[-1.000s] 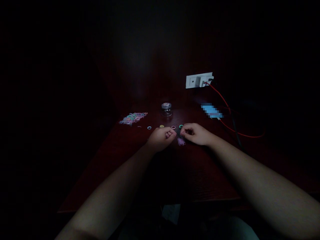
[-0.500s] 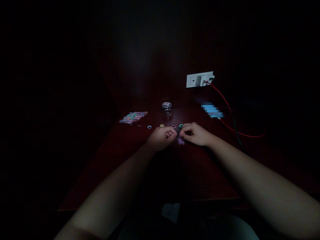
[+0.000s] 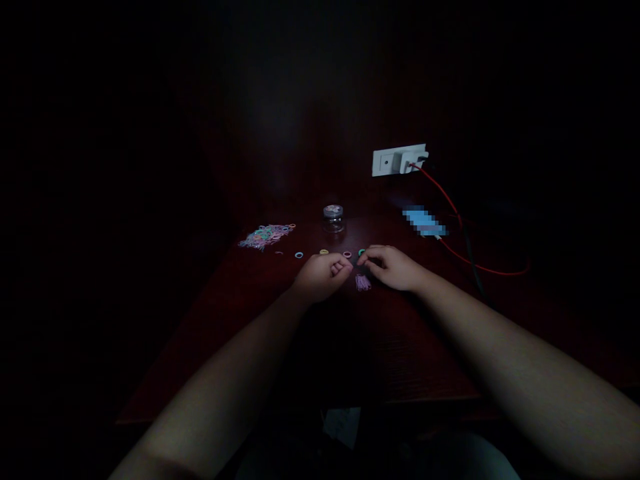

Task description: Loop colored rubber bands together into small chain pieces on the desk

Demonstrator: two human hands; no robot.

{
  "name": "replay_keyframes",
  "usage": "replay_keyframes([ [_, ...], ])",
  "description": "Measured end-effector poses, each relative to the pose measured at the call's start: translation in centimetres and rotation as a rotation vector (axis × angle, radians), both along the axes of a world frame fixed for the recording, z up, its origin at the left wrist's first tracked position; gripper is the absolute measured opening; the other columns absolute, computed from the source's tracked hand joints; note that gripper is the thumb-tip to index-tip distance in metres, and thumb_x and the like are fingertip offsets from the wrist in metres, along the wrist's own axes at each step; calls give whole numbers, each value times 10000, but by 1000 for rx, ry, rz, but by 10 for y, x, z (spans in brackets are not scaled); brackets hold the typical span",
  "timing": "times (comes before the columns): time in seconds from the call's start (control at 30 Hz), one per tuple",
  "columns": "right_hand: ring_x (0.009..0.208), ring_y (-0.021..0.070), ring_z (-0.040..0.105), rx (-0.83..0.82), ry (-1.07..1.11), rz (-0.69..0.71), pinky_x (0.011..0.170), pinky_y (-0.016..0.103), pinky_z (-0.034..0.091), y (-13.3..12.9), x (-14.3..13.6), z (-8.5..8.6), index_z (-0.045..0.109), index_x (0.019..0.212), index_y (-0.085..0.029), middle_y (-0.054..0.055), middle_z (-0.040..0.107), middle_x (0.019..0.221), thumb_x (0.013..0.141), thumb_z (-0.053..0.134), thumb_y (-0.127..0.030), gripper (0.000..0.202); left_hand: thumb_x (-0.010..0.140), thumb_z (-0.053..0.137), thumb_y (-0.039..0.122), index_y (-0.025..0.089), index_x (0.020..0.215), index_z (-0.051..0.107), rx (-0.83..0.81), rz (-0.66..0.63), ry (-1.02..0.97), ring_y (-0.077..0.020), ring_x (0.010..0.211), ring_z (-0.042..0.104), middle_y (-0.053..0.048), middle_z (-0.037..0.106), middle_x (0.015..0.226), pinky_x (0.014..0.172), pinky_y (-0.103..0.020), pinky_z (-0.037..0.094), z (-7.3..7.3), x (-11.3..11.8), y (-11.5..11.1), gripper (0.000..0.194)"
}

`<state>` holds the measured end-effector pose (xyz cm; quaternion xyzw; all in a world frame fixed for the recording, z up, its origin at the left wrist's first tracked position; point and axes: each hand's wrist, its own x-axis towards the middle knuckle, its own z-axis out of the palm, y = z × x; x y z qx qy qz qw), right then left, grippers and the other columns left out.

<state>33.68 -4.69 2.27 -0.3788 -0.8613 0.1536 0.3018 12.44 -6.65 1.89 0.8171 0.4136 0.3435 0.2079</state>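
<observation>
Over the dark red table my left hand point(image 3: 321, 277) is closed with its fingers curled, and whatever its fingertips pinch is too small to make out. Facing it, my right hand point(image 3: 391, 267) has thumb and forefinger apart, with nothing visible between them. Between and just below the hands lies a small bunch of purple elastic bands point(image 3: 363, 283). Behind the fingers sit a pink band ring point(image 3: 347, 255) and a green one point(image 3: 361, 253), partly covered by my right hand. A yellow ring point(image 3: 324, 252) shows above my left hand, with a blue ring point(image 3: 299, 255) to its left.
A heap of mixed coloured elastic bands point(image 3: 267, 237) lies at the far left. A clear lidded jar point(image 3: 333, 218) stands at the back. On the right, a blurred-out phone point(image 3: 425, 221) is joined by a red cable point(image 3: 453, 199) to a wall socket point(image 3: 385, 161).
My right thumb and forefinger have parted from a pinch, uncovering more of the purple bands. My left hand has barely moved.
</observation>
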Motion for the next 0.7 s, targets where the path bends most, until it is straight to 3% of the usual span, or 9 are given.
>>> replay_keyframes([
  [0.3, 773, 153, 596, -30, -6, 11, 745, 283, 443, 2, 1, -2, 705, 892, -170, 47, 671, 872, 825, 486, -146, 231, 854, 528, 286, 173, 859, 674, 69, 50, 25, -113, 646, 588, -11, 666, 755, 620, -216, 462, 7, -4, 1, 185],
  [0.37, 776, 155, 600, -42, 8, 3, 735, 281, 447, 3, 2, -4, 700, 893, -165, 49, 672, 877, 829, 481, -152, 229, 862, 517, 241, 194, 961, 666, 178, 165, 17, -133, 781, 609, -21, 683, 901, 733, -239, 476, 9, -20, 9, 184],
  [0.43, 777, 159, 604, -49, 25, -18, 730, 282, 454, 5, 3, -5, 692, 904, -162, 50, 671, 879, 834, 472, -158, 231, 851, 491, 145, 205, 1068, 628, 245, 406, 0, -152, 951, 584, -35, 661, 1062, 887, -275, 444, 9, -46, 22, 263],
  [0.5, 794, 163, 608, -46, 42, -32, 739, 284, 459, 6, 5, -6, 684, 910, -162, 52, 673, 895, 836, 466, -160, 230, 818, 493, 82, 184, 1123, 594, 192, 655, -6, -182, 1015, 541, -68, 634, 1122, 950, -332, 403, 4, -76, 34, 336],
  [0.6, 788, 163, 608, -44, 50, -43, 736, 285, 462, 6, 6, -6, 679, 902, -164, 49, 674, 896, 835, 468, -170, 221, 753, 594, 96, 104, 1030, 593, 89, 820, -3, -240, 979, 496, -144, 614, 1050, 902, -423, 384, -8, -111, 47, 278],
  [0.7, 757, 161, 602, -49, 45, -51, 729, 291, 460, 4, 5, -5, 677, 899, -162, 46, 673, 866, 841, 467, -185, 218, 746, 658, 176, 110, 847, 579, 10, 884, 10, -231, 930, 463, -122, 588, 929, 843, -408, 376, -19, -122, 53, 145],
])
